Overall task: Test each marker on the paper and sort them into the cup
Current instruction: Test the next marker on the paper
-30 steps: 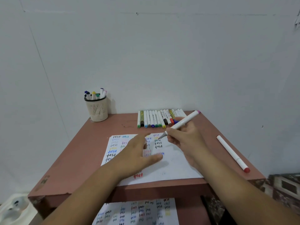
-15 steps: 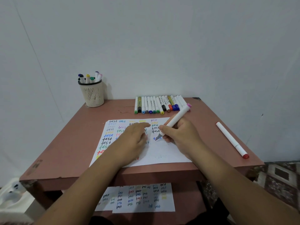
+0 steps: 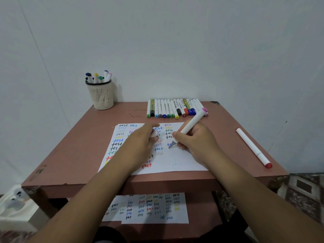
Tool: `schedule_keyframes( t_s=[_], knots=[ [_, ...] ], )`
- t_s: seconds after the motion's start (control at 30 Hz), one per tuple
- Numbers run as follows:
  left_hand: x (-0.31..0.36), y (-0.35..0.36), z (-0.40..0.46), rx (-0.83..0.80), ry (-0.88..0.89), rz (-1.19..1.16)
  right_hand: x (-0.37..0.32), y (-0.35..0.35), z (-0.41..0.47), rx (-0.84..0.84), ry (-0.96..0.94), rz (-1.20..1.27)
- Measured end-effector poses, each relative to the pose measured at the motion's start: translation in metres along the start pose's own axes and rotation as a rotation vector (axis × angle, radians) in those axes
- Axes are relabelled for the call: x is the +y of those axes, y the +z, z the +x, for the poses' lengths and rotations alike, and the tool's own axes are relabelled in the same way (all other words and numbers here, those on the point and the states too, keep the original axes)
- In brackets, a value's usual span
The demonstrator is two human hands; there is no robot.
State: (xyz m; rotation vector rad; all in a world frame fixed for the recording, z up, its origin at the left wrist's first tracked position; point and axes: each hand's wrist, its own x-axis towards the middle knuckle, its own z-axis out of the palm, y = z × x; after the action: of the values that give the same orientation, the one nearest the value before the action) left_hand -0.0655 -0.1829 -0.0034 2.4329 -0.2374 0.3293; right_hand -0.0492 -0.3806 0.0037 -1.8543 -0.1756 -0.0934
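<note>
Far left at the back, the mesh cup (image 3: 100,95) stands on the reddish-brown surface (image 3: 73,146) with several capped markers (image 3: 99,77) poking out of it. Moving in, the left hand (image 3: 140,146) lies on the paper (image 3: 175,162), fingers curled round what looks like a small pale cap (image 3: 155,134), though it is mostly hidden. The sheet is filled with columns of the word "test" in many colours. Just to the right, the right hand (image 3: 194,142) grips a white marker (image 3: 190,126), pink-ended at the top, tilted back and to the right, its uncapped tip down at the paper between the two hands. Behind the hands, along the wall, a row of markers (image 3: 177,108) lies side by side, coloured caps toward the person. Well off to the right, a single white marker with a red cap (image 3: 253,147) lies alone on the surface. Below, on a lower shelf, more test sheets (image 3: 150,208) show.
</note>
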Motion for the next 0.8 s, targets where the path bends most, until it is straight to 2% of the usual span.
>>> schedule_keyframes(
  t_s=[0.3,0.8],
  knots=[
    [0.0023,-0.0022,-0.0009,-0.002,-0.027,-0.010,0.0021,0.0011,0.0015,0.057,-0.024,-0.069],
    [0.0072,-0.0044,-0.0025,0.024,0.043,0.048,0.0004,0.0008,0.0000,0.072,-0.043,-0.172]
  ],
)
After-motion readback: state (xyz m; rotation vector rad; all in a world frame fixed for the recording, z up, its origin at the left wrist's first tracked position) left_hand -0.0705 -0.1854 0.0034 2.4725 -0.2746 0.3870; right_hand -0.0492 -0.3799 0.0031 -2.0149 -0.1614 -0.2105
